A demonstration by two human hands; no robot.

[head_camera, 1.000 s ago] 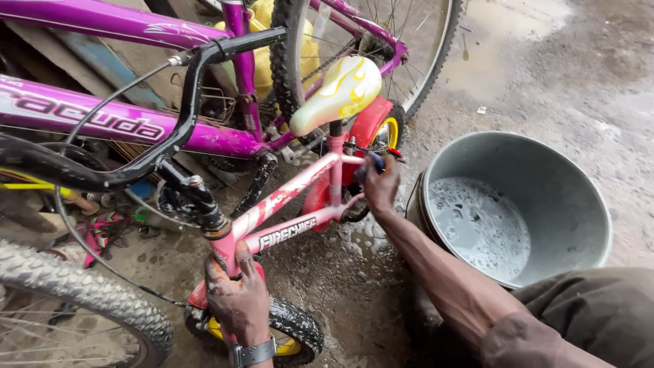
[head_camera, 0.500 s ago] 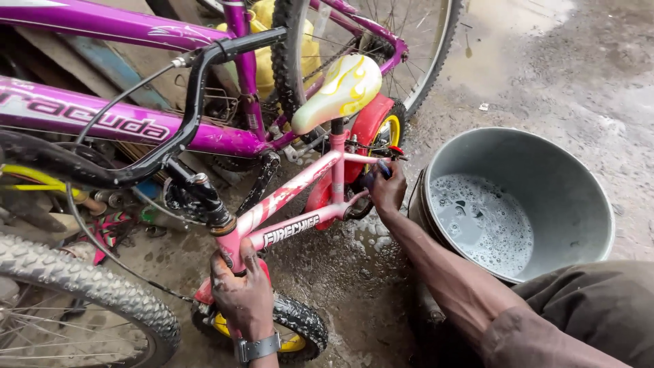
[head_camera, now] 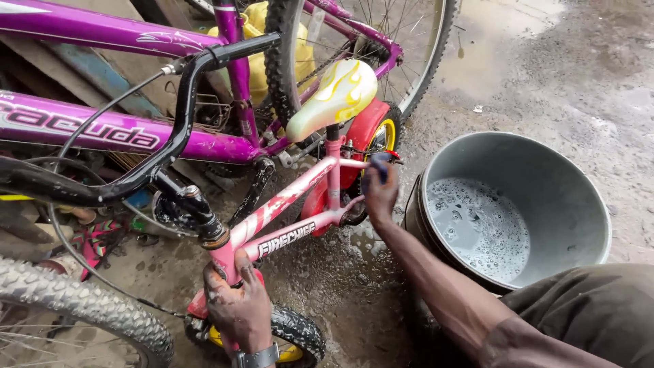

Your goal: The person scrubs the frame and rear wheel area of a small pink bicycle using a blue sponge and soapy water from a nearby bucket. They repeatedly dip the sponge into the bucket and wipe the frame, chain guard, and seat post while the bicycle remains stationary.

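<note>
A small pink child's bicycle [head_camera: 289,228] stands on wet ground, with a yellow and white seat [head_camera: 330,99] and a red rear mudguard [head_camera: 361,133]. My left hand [head_camera: 238,310] grips its frame near the head tube, above the small front wheel [head_camera: 293,337]. My right hand [head_camera: 380,187] holds a dark blue cloth or sponge [head_camera: 378,167] against the frame by the rear wheel [head_camera: 381,140]. A grey metal basin [head_camera: 579,197] with soapy water sits just right of my right arm.
A large purple bicycle [head_camera: 102,133] leans behind the pink one, its black handlebar [head_camera: 163,146] crossing the left side. A knobby tyre [head_camera: 82,307] fills the bottom left corner. Yellow containers [head_camera: 262,41] stand behind. Wet concrete with a puddle [head_camera: 504,34] lies at upper right.
My right hand has stayed by the rear wheel, shifting slightly down along the frame with the cloth. My left hand keeps its grip on the front of the frame.
</note>
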